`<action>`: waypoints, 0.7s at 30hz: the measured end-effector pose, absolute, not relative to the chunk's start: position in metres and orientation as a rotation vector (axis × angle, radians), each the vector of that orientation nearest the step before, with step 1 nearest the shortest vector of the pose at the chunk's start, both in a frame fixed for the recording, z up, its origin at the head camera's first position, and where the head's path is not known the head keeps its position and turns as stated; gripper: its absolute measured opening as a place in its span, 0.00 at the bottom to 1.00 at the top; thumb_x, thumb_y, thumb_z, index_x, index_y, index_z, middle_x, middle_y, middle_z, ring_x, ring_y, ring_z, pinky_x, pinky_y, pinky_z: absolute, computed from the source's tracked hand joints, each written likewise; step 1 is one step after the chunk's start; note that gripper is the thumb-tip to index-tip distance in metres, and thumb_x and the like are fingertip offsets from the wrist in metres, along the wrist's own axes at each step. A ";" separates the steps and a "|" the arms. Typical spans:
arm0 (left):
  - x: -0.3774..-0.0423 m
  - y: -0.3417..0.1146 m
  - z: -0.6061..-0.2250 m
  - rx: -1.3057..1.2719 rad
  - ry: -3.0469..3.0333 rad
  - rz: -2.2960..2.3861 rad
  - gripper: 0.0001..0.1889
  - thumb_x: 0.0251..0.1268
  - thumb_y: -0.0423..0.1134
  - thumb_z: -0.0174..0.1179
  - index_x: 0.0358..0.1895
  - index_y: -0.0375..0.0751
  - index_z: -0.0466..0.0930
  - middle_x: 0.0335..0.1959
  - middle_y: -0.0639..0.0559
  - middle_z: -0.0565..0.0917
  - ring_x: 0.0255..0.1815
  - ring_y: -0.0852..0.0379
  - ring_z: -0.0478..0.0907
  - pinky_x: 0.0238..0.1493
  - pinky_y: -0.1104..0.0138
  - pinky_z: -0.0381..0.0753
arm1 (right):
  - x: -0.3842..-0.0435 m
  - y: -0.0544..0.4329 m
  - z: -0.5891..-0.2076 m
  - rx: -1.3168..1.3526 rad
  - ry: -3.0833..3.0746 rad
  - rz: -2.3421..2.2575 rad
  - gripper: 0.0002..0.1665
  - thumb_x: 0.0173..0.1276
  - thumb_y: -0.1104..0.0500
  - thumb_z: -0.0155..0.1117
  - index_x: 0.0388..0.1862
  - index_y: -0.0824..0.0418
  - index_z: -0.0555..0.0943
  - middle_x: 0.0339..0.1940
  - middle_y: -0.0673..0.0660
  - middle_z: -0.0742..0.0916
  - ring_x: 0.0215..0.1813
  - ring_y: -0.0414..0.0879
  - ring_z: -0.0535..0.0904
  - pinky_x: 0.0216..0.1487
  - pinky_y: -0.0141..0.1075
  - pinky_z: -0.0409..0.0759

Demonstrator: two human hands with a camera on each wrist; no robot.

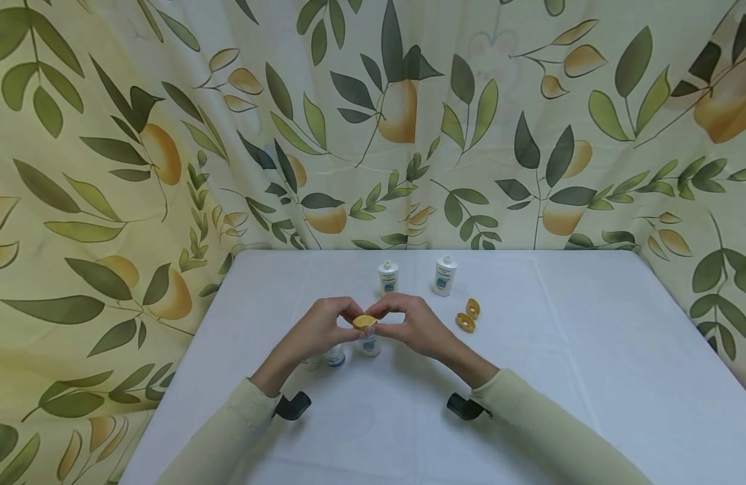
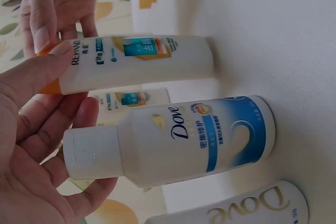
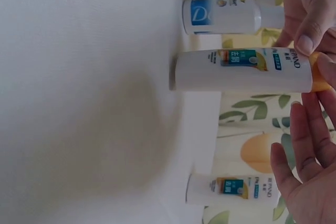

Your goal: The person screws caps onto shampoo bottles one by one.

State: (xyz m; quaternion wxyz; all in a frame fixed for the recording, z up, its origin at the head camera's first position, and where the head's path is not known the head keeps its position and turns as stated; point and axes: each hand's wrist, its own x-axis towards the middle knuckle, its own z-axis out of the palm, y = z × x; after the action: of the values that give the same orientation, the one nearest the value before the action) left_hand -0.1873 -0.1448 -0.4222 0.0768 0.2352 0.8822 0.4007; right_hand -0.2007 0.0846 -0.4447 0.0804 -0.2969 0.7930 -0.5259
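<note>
Head view: where's the main btl?

— Near bench mid, b/w the hands: white flat-sided plastic btl w/ teal label (image 1: 369, 345), looks upright, orange-yellow oval plastic cap (image 1: 365, 322) at its top.

Grip state?

— Left grip (image 1: 331, 325): narrow, thumb + fingers pinching the cap end. Right grip (image 1: 409, 327): same, from the other side. Cap fully seated? Can't tell, fingers cover the join.

Risks?

— Cap could sit crooked, imo, if one thumb presses harder than the other. Btl could tip too, b/c both holds are up high & nobody steadies the lower body.

Anything in the way?

— Left side's tight. Blue-and-white round plastic Dove btl (image 2: 210, 140) stands just beside; left wrist view puts its top right by the left fingers, contact unclear. Leftward swing could prob knock it into the white Dove btl w/ gold lettering (image 2: 262, 208) next along.

Back + right?

— Capless white plastic btl (image 1: 445, 277) at back, well apart; its lookalike (image 1: 388, 275) is directly behind the hands, lower part hidden. To the right, near the capless one: loose yellow oval plastic piece (image 1: 465, 322), prob a cap, & a matching yellow piece (image 1: 472, 308) just beside it. Wide right-elbow/hand sweep could scatter those.
</note>
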 end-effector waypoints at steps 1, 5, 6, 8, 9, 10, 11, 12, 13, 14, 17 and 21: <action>-0.187 -0.145 -0.423 0.705 2.645 1.194 0.10 0.58 0.38 0.75 0.41 0.47 0.84 0.38 0.60 0.85 0.43 0.61 0.81 0.55 0.49 0.81 | -0.201 0.084 -0.446 -0.896 2.371 -1.570 0.12 0.66 0.52 0.74 0.48 0.42 0.87 0.47 0.42 0.86 0.53 0.43 0.81 0.65 0.62 0.75; -0.186 -0.147 -0.423 0.716 2.644 1.188 0.10 0.58 0.37 0.76 0.40 0.47 0.84 0.38 0.59 0.86 0.43 0.61 0.81 0.56 0.47 0.81 | -0.201 0.083 -0.448 -0.900 2.370 -1.556 0.13 0.66 0.52 0.74 0.49 0.43 0.87 0.46 0.42 0.86 0.53 0.42 0.81 0.65 0.61 0.75; -0.186 -0.147 -0.423 0.718 2.644 1.188 0.11 0.58 0.37 0.76 0.40 0.47 0.84 0.38 0.59 0.86 0.43 0.61 0.81 0.56 0.47 0.81 | -0.200 0.082 -0.448 -0.898 2.369 -1.554 0.13 0.66 0.51 0.74 0.49 0.43 0.87 0.46 0.42 0.86 0.53 0.42 0.82 0.65 0.61 0.75; -0.185 -0.148 -0.424 0.715 2.645 1.190 0.10 0.58 0.37 0.76 0.40 0.47 0.84 0.38 0.60 0.86 0.43 0.60 0.81 0.56 0.46 0.81 | -0.200 0.082 -0.448 -0.894 2.366 -1.553 0.13 0.66 0.51 0.74 0.49 0.43 0.87 0.46 0.42 0.86 0.53 0.42 0.82 0.65 0.61 0.75; -0.185 -0.149 -0.423 0.714 2.647 1.189 0.11 0.57 0.37 0.76 0.40 0.47 0.84 0.38 0.60 0.86 0.43 0.60 0.81 0.56 0.46 0.81 | -0.200 0.081 -0.448 -0.894 2.367 -1.554 0.13 0.66 0.51 0.74 0.49 0.43 0.87 0.46 0.42 0.86 0.53 0.43 0.82 0.65 0.61 0.75; -0.185 -0.149 -0.424 0.713 2.648 1.190 0.10 0.57 0.37 0.76 0.40 0.48 0.84 0.38 0.60 0.86 0.43 0.60 0.81 0.56 0.46 0.81 | -0.200 0.081 -0.448 -0.897 2.367 -1.555 0.13 0.66 0.51 0.75 0.49 0.44 0.87 0.46 0.43 0.86 0.53 0.43 0.82 0.65 0.61 0.76; -0.185 -0.149 -0.424 0.712 2.650 1.188 0.10 0.57 0.37 0.76 0.40 0.48 0.84 0.37 0.60 0.86 0.43 0.60 0.81 0.56 0.46 0.81 | -0.200 0.081 -0.448 -0.900 2.367 -1.556 0.13 0.66 0.51 0.75 0.49 0.44 0.87 0.46 0.43 0.86 0.52 0.43 0.82 0.65 0.61 0.76; -0.185 -0.150 -0.424 0.712 2.653 1.184 0.10 0.57 0.37 0.76 0.40 0.48 0.84 0.38 0.60 0.86 0.43 0.60 0.81 0.56 0.46 0.81 | -0.199 0.081 -0.448 -0.902 2.367 -1.555 0.13 0.66 0.51 0.75 0.49 0.44 0.87 0.46 0.43 0.86 0.52 0.43 0.82 0.65 0.61 0.76; -0.185 -0.150 -0.425 0.714 2.658 1.176 0.10 0.58 0.38 0.76 0.40 0.48 0.84 0.38 0.60 0.85 0.43 0.60 0.81 0.56 0.46 0.81 | -0.199 0.080 -0.447 -0.903 2.368 -1.554 0.13 0.66 0.51 0.75 0.49 0.45 0.87 0.46 0.43 0.86 0.52 0.43 0.82 0.65 0.61 0.76; -0.185 -0.150 -0.425 0.710 2.660 1.171 0.10 0.58 0.38 0.76 0.40 0.48 0.84 0.38 0.60 0.85 0.43 0.60 0.81 0.56 0.46 0.81 | -0.199 0.080 -0.447 -0.900 2.368 -1.554 0.13 0.66 0.51 0.75 0.49 0.45 0.87 0.46 0.43 0.87 0.52 0.43 0.82 0.65 0.61 0.75; -0.185 -0.150 -0.426 0.700 2.665 1.156 0.11 0.58 0.38 0.76 0.41 0.47 0.84 0.38 0.59 0.85 0.44 0.60 0.81 0.56 0.47 0.82 | -0.199 0.079 -0.445 -0.903 2.366 -1.549 0.13 0.66 0.51 0.75 0.50 0.46 0.87 0.45 0.44 0.87 0.52 0.43 0.82 0.66 0.60 0.75; -0.186 -0.151 -0.426 0.696 2.656 1.147 0.12 0.59 0.38 0.75 0.42 0.47 0.83 0.39 0.59 0.85 0.44 0.60 0.81 0.56 0.47 0.82 | -0.199 0.079 -0.444 -0.907 2.366 -1.541 0.14 0.66 0.52 0.75 0.50 0.46 0.87 0.46 0.44 0.87 0.52 0.43 0.82 0.66 0.60 0.75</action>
State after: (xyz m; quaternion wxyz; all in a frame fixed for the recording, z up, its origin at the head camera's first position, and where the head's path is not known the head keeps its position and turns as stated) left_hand -0.1857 -0.1507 -0.4262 0.0828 0.2330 0.8896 0.3840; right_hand -0.1993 0.0786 -0.4442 0.0880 -0.3045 0.7948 -0.5175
